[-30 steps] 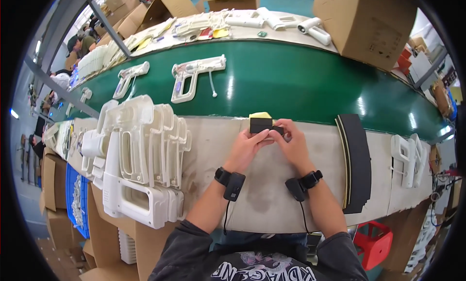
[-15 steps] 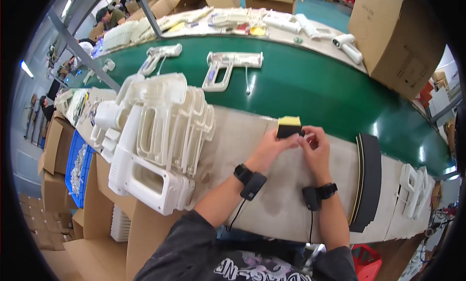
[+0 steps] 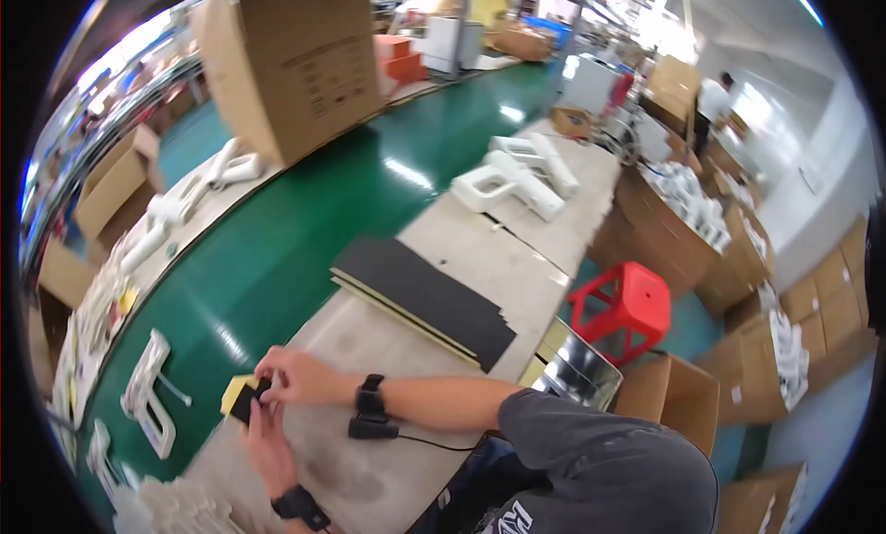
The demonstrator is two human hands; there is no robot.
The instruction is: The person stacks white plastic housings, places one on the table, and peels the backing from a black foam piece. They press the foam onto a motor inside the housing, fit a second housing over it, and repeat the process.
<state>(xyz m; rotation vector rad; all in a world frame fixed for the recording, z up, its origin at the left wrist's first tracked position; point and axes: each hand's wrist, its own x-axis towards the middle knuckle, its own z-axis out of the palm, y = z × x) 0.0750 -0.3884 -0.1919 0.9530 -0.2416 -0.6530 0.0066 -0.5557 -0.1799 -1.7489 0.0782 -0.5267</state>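
A small stack of foam pads (image 3: pixel 242 398), black on one face and yellow on the other, is in my left hand (image 3: pixel 265 442). The fingers of that hand are closed around its lower end. My right hand (image 3: pixel 303 377) meets it at the stack, thumb and fingertips pinched on the black edge; the exact grip is partly hidden by the fingers. Both hands are over the worktable near the belt. To their right lies a pile of long black foam sheets (image 3: pixel 420 289) with pale yellow edges. Each wrist carries a strapped black device.
The green conveyor belt (image 3: pixel 314 229) runs alongside the table (image 3: pixel 360 349), carrying a white gun-shaped housing (image 3: pixel 152 396). More white housings (image 3: pixel 517 179) lie farther along the table. White parts (image 3: pixel 171 506) crowd the lower left. A red stool (image 3: pixel 623 308) and cardboard boxes stand at right.
The view has swung to the right, so the foam sheets, stool and boxes show more. Both hands stay together at the foam stack, now lower left in view.
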